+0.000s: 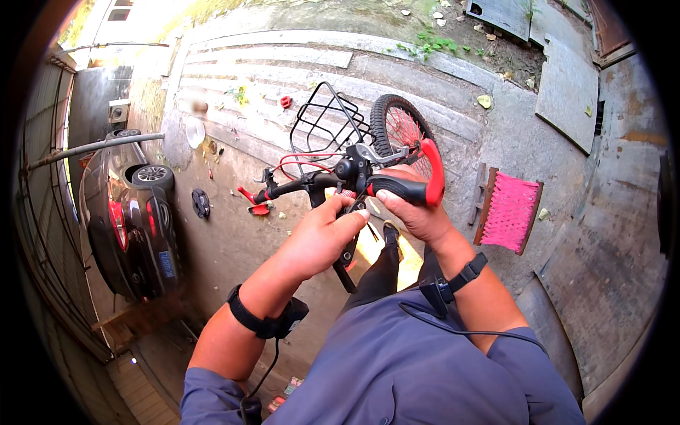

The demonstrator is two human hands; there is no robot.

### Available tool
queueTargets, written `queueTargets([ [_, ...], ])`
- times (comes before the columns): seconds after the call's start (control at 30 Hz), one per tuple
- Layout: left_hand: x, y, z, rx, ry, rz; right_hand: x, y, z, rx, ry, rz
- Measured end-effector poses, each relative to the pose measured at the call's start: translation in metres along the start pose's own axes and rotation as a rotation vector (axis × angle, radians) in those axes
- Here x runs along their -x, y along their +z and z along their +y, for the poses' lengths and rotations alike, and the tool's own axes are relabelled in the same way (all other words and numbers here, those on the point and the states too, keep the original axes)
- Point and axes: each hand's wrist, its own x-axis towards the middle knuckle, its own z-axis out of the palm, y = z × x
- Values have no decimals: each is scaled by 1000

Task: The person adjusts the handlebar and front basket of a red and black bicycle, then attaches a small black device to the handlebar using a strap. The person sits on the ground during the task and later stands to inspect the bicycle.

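A bicycle handlebar [289, 188] with black stem and red cables stands before me, turned sideways. My right hand [418, 212] is closed around its black grip [400, 188], thumb on top, beside a red bar end [434, 173]. My left hand [327, 230] is closed in a pinch near the stem, thumb and fingers on a slim black piece with round fittings [350, 249]; its exact kind is unclear. Ahead of the bar are a black wire basket [329, 120] and the front wheel [400, 127] with red spokes. At the bar's other end is a red bar end [258, 207].
A low stool with a pink woven seat [510, 210] stands at right. A dark car [131, 219] is parked at left. On the ground lie a black object [201, 203] and a small red object [285, 102]. Grey boards [567, 99] lean at far right.
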Motion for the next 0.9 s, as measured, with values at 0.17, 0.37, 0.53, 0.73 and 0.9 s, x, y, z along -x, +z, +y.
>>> queueTargets([
  [0.17, 11, -4, 8, 310, -268, -103, -1, -2, 0, 15, 56, -36],
  [0.37, 35, -6, -13, 90, -107, -76, 1, 4, -4, 32, 85, 49],
  [0.53, 50, -14, -73, 240, -138, -43, 1, 5, 12, -29, 184, 87],
  [0.73, 82, -24, -137, 425, -254, -7, 11, 23, -11, -342, 392, 133],
  [0.9, 98, -31, -199, 557, -205, 39, 24, 32, 4, -318, 380, 102],
])
